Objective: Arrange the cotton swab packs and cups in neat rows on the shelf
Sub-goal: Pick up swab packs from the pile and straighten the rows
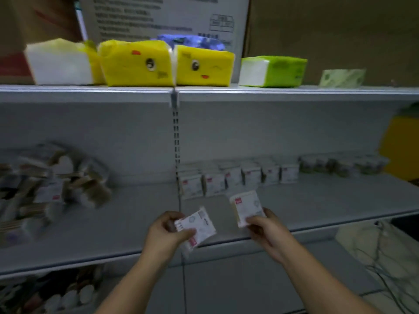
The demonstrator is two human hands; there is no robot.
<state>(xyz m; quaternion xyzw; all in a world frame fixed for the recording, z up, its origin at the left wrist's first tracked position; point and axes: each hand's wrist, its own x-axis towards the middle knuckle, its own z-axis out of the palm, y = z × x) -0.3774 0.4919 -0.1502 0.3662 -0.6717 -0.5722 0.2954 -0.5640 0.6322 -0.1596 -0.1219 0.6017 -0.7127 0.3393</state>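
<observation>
Mid-stocking: the left hand and right hand each pinch a swab pack; next, both probably join the far row.

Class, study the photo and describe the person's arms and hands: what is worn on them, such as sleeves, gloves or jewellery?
The left hand and right hand are bare, with no gloves. The left forearm and right forearm are uncovered to the frame's edge; no sleeve shows. No watch, bracelet or ring is visible, though the picture is dim.

Two held swab packs, about six shelved packs (cups too blurred), six tissue packs
</observation>
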